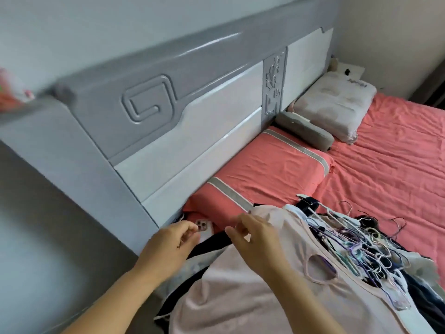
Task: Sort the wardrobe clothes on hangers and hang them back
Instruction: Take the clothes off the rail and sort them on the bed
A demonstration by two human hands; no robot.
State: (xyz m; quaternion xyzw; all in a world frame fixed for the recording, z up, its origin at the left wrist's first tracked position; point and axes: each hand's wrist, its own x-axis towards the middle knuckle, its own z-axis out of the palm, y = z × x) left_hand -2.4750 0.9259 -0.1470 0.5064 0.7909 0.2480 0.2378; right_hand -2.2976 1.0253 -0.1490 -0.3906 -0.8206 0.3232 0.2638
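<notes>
A heap of clothes on hangers lies on the bed at the lower right. A pale pink top (243,292) lies spread over it. Beside the top is a tangle of thin wire and plastic hangers (356,247) in several colours. Dark garments (212,239) show under the pink top's near edge. My right hand (250,235) hovers over the top's edge, fingers curled, thumb and forefinger close together; whether they pinch cloth I cannot make out. My left hand (168,247) has curled fingers just left of the dark cloth, next to a phone (204,229).
The bed has a coral sheet (385,169) and a coral pillow (260,174) against the grey and white headboard (154,112). A grey cushion (305,130) and a white pillow (334,109) lie farther back. Grey floor (36,237) is at the left.
</notes>
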